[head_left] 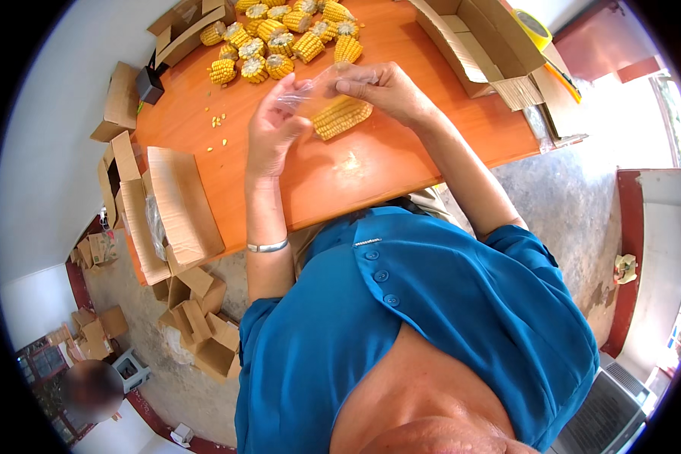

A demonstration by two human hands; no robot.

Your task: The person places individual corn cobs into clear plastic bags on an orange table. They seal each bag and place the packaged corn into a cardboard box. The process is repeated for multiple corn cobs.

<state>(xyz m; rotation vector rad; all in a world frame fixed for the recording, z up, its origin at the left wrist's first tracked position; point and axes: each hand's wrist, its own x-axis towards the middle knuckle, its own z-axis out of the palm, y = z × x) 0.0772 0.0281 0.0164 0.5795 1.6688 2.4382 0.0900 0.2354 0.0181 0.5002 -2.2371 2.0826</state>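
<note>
A clear plastic bag (322, 89) stretches between my two hands above the orange-brown table (369, 164). My right hand (387, 93) pinches one side of it between thumb and fingers. On the other side, my left hand (275, 127) has the bag's edge at its curled fingers, its thumb held apart. Just under the bag lie yellow corn cob pieces (343, 119), side by side; the film and my right hand cover part of them. Whether they are inside the bag cannot be told. Beyond my hands is a pile of cut corn cobs (281, 42).
Loose kernels (218, 120) lie left of my left hand. Open cardboard boxes stand at the table's left (184, 204) and far right (488, 45). A yellow tape roll (530, 29) is beside the right box. More cartons (204, 323) sit on the floor. A person's blurred head (92, 391) appears lower left.
</note>
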